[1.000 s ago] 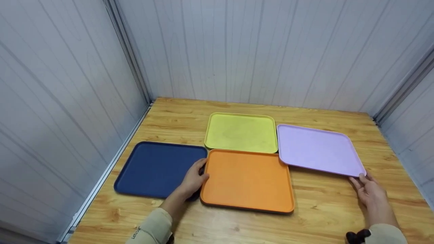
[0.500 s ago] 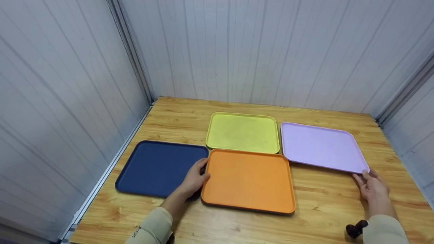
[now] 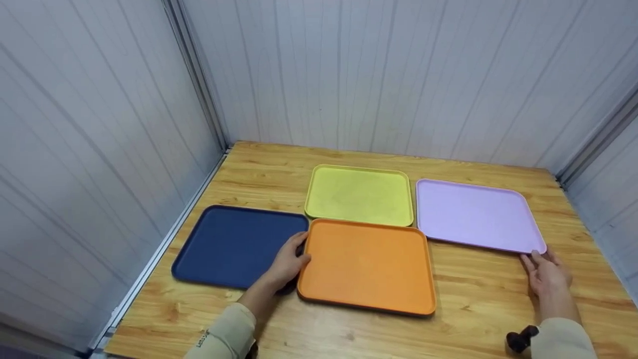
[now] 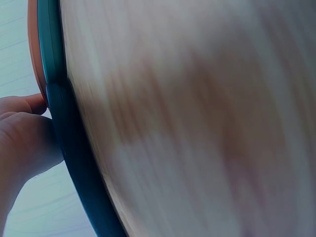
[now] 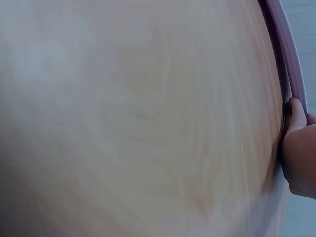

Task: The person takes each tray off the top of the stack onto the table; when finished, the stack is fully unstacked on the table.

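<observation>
A lilac tray lies at the right, and my right hand pinches its front right corner, thumb on top and fingers at the underside. In the right wrist view, the right fingers meet the lilac rim just above the wood. My left hand holds the left edge of the orange tray in the middle, reaching across the navy tray. Beneath the orange rim, the left wrist view shows a teal rim. Some left fingertips are hidden.
Behind the orange tray lies a yellow tray, close beside the lilac one. All rest on a wood-grain table. White panel walls enclose the back and both sides.
The lilac tray has shifted right and slightly back with my right hand, no longer overlapping the orange tray's corner. My left hand stays at the orange tray's edge.
</observation>
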Motion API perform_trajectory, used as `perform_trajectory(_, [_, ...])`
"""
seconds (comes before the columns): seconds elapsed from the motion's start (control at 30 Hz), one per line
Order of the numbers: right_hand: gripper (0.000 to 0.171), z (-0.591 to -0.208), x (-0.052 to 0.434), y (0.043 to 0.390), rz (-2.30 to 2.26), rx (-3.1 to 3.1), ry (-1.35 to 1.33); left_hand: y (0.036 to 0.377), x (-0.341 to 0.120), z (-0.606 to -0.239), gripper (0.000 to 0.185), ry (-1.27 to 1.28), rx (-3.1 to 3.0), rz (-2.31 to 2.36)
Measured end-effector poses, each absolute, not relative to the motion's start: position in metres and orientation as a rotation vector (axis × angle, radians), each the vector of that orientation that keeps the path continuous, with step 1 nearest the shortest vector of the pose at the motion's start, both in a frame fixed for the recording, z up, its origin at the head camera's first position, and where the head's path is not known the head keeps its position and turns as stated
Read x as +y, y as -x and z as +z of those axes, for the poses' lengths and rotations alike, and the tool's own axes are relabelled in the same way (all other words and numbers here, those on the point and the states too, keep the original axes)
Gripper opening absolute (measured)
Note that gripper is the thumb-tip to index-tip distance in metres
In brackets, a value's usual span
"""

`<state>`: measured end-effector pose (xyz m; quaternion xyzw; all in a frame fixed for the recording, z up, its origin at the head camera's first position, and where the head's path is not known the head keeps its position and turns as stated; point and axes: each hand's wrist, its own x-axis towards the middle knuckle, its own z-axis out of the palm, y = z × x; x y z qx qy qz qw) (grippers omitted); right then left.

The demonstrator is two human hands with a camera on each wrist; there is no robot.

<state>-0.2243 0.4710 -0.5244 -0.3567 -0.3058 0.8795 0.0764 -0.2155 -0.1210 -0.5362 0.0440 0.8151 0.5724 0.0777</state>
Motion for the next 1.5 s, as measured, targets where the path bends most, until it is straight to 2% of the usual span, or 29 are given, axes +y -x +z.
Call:
perform_trajectory(0.2, [0.081, -0.521, 0.456, 0.229, 2.412, -1.235, 1.101, 0.215, -0.119, -0.537, 0.062, -0.116, 2.439, 1.705])
perform_trajectory(0.5, [0.058, -0.525, 0.448, 0.23, 1.698, -1.949, 1.149, 0.215, -0.118, -0.539, 0.062, -0.12, 2.448, 1.701])
perform_trajectory(0.57, [0.049, -0.525, 0.449, 0.226, 1.631, -1.991, 1.159, 0.215, -0.118, -0.538, 0.062, -0.124, 2.448, 1.699])
perform_trajectory(0.7, [0.012, -0.525, 0.452, 0.216, 1.886, -1.633, 1.17, 0.215, -0.117, -0.537, 0.063, -0.121, 2.463, 1.689])
perform_trajectory(0.83, [0.018, -0.524, 0.448, 0.207, 2.106, -1.304, 1.123, 0.215, -0.117, -0.535, 0.063, -0.121, 2.487, 1.682])
perform_trajectory(1.13, [0.031, -0.522, 0.422, 0.196, 2.276, -1.546, 1.005, 0.215, -0.118, -0.535, 0.063, -0.121, 2.466, 1.711])
perform_trajectory(1.27, [0.023, -0.522, 0.404, 0.194, 2.34, -1.658, 0.939, 0.215, -0.117, -0.535, 0.063, -0.108, 2.467, 1.713])
perform_trajectory(1.47, [0.01, -0.523, 0.37, 0.191, 2.489, -1.79, 0.703, 0.215, -0.118, -0.535, 0.062, -0.109, 2.479, 1.702])
perform_trajectory(1.5, [0.012, -0.523, 0.364, 0.19, 2.505, -1.827, 0.655, 0.215, -0.118, -0.535, 0.062, -0.11, 2.482, 1.699])
